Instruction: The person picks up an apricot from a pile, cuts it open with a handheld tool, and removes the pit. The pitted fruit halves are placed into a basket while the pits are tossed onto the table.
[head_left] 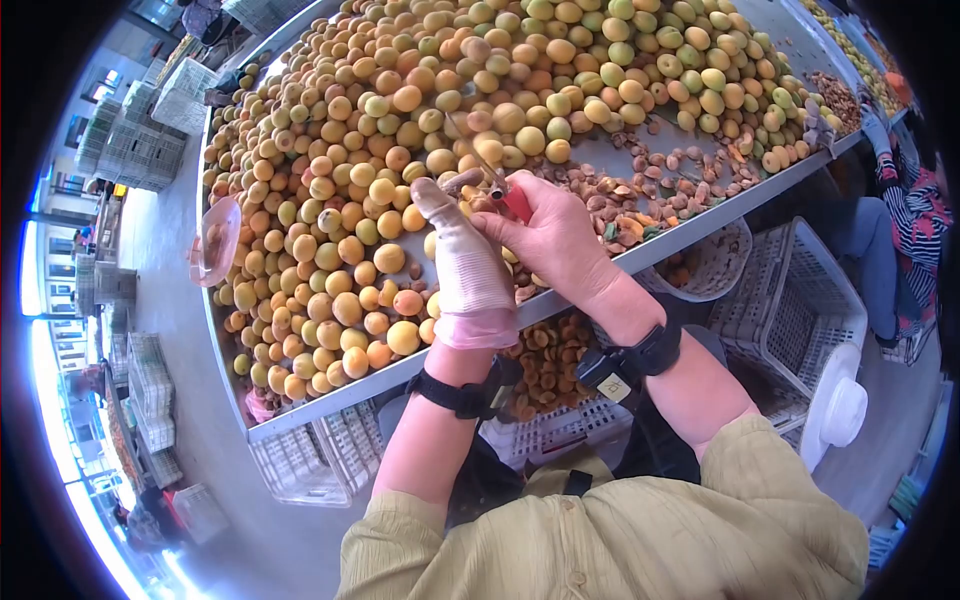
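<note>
My left hand (pixel 462 250), in a pale, stained glove with a pink cuff, is closed around an apricot (pixel 482 203), most of which the fingers hide. Close against it, my bare right hand (pixel 558 232) grips a knife (pixel 516 204) by its red handle. The thin blade points up and away over the fruit. Both hands are above the near edge of a metal table heaped with yellow-orange and greenish apricots (pixel 400 338). Pits and scraps (pixel 625 205) lie to the right of my right hand.
Below the table edge, a crate (pixel 545 430) holds apricot halves (pixel 552 362). A white basket (pixel 735 262) and a grey crate (pixel 790 310) stand right, near another seated person (pixel 880 250). A pink plastic container (pixel 216 240) sits at the table's left edge. Stacked crates (pixel 140 140) stand farther left.
</note>
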